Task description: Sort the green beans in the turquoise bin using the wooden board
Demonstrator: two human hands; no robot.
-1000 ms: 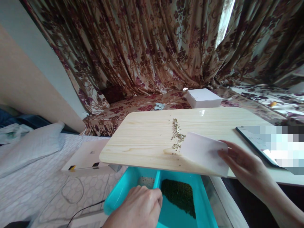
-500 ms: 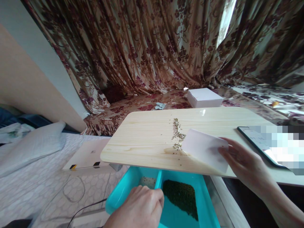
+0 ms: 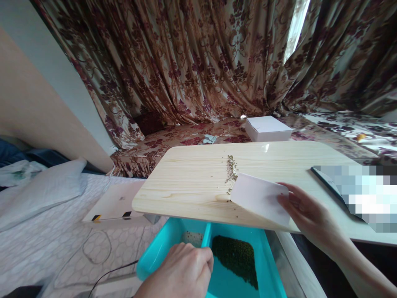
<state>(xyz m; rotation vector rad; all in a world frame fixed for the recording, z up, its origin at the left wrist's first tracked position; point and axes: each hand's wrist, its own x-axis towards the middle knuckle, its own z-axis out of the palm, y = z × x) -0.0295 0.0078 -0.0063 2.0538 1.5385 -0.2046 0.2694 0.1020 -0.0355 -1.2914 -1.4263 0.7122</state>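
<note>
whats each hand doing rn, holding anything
Left hand: closed, gripping the divider of the turquoise bin.
Right hand: closed on the white sheet, pinching its right end above the wooden board.

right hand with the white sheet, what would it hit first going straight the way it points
Led by the white sheet, the right hand would probably meet the scattered grains on the table first; gap unclear.
</note>
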